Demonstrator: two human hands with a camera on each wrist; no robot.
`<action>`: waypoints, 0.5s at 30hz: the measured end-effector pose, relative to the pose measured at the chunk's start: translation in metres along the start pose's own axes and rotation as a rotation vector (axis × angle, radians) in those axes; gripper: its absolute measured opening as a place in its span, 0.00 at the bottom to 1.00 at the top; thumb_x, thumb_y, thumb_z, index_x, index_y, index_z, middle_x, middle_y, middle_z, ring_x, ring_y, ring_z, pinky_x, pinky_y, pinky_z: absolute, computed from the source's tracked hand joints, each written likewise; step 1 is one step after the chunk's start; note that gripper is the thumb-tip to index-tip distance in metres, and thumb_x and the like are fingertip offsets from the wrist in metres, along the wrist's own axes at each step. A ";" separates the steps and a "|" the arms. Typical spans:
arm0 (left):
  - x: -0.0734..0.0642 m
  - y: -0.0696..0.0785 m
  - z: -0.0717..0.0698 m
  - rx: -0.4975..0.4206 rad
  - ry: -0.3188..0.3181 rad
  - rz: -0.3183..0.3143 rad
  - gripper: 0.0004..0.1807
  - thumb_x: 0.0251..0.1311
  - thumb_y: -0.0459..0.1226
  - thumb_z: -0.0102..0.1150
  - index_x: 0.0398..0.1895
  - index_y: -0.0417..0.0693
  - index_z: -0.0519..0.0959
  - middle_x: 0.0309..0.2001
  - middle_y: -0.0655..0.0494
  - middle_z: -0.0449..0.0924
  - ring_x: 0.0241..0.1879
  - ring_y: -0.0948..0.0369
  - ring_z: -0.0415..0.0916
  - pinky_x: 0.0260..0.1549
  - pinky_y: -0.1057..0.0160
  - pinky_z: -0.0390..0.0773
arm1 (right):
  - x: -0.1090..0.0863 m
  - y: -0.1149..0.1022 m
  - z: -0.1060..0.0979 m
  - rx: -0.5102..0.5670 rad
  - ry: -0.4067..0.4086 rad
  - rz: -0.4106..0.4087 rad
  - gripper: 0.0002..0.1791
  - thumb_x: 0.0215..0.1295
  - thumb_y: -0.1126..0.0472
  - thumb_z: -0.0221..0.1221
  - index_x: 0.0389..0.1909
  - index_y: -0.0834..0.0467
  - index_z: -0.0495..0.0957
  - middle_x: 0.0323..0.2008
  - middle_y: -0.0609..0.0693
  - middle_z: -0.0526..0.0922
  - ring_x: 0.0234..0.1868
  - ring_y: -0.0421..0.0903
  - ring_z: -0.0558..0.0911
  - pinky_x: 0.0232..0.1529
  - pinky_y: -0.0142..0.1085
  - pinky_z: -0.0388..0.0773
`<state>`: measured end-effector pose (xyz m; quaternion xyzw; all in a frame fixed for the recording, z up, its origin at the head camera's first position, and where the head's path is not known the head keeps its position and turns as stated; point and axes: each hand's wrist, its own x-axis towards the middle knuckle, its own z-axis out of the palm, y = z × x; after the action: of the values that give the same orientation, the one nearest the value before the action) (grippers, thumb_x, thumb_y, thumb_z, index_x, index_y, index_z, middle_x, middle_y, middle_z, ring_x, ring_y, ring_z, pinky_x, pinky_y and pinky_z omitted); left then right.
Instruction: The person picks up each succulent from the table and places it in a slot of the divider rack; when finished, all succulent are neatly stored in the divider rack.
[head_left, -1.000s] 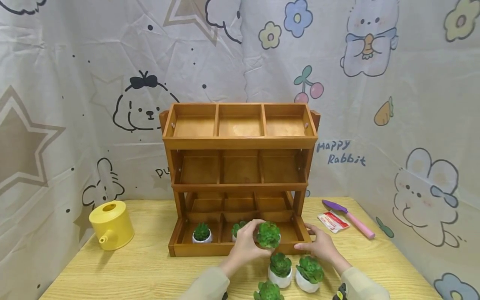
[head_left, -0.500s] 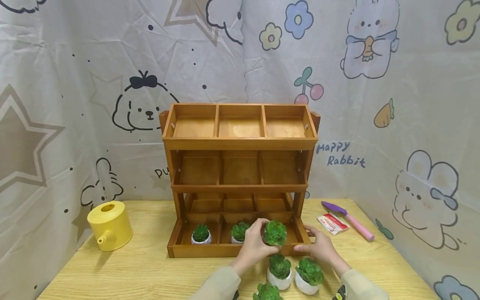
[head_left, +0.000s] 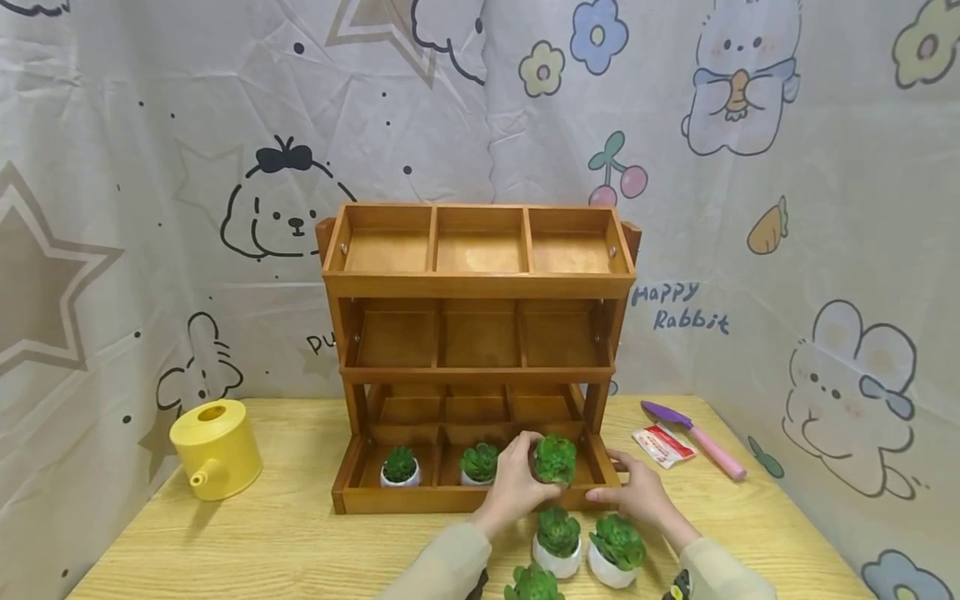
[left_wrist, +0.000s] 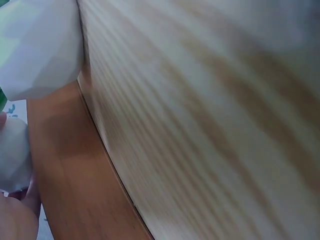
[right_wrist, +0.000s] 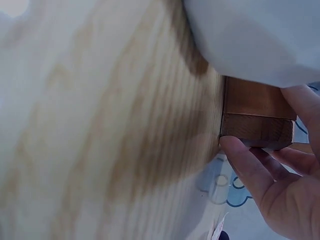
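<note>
My left hand [head_left: 517,482] holds a potted succulent [head_left: 555,460] at the right compartment of the wooden shelf's [head_left: 480,287] bottom tray. In the left wrist view, part of its white pot [left_wrist: 15,155] shows by the fingers. My right hand [head_left: 637,493] grips the front right corner of that tray. The right wrist view shows my fingertips [right_wrist: 235,146] against the wooden corner [right_wrist: 260,127]. One succulent [head_left: 401,467] sits in the tray's left compartment and another succulent [head_left: 478,463] in the middle one.
In front of the shelf stand several more potted succulents [head_left: 557,542]. A yellow watering can [head_left: 217,450] is at the left. To the right lie a purple-and-pink trowel [head_left: 697,437] and a red-and-white packet [head_left: 663,444]. Printed cloth hangs behind and at the sides.
My left hand has carried the succulent to the right, from near the middle compartment to the right one. The middle succulent is more exposed. My right hand stays on the tray corner.
</note>
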<state>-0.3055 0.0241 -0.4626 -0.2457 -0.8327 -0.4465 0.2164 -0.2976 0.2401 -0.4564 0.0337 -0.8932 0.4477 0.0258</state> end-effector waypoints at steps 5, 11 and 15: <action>0.002 0.003 0.002 -0.003 -0.039 -0.048 0.33 0.41 0.41 0.77 0.50 0.46 0.71 0.42 0.54 0.77 0.35 0.66 0.73 0.33 0.71 0.74 | 0.000 0.001 0.001 -0.005 -0.004 -0.002 0.50 0.44 0.57 0.75 0.66 0.70 0.62 0.55 0.74 0.73 0.31 0.49 0.83 0.25 0.38 0.80; 0.007 0.006 0.006 0.009 -0.062 -0.075 0.33 0.42 0.43 0.77 0.51 0.46 0.71 0.44 0.54 0.76 0.41 0.61 0.76 0.37 0.68 0.76 | 0.002 0.004 0.001 0.000 -0.005 0.005 0.49 0.44 0.58 0.75 0.66 0.69 0.62 0.55 0.73 0.73 0.27 0.46 0.81 0.22 0.38 0.79; 0.010 0.006 0.010 0.020 -0.058 -0.078 0.34 0.41 0.43 0.77 0.51 0.46 0.71 0.45 0.54 0.77 0.43 0.60 0.77 0.39 0.67 0.77 | 0.002 0.005 0.001 0.007 -0.008 -0.009 0.49 0.44 0.58 0.75 0.66 0.70 0.62 0.55 0.73 0.73 0.28 0.47 0.82 0.22 0.37 0.79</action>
<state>-0.3114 0.0379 -0.4582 -0.2237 -0.8521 -0.4388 0.1770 -0.3003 0.2422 -0.4606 0.0397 -0.8915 0.4506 0.0241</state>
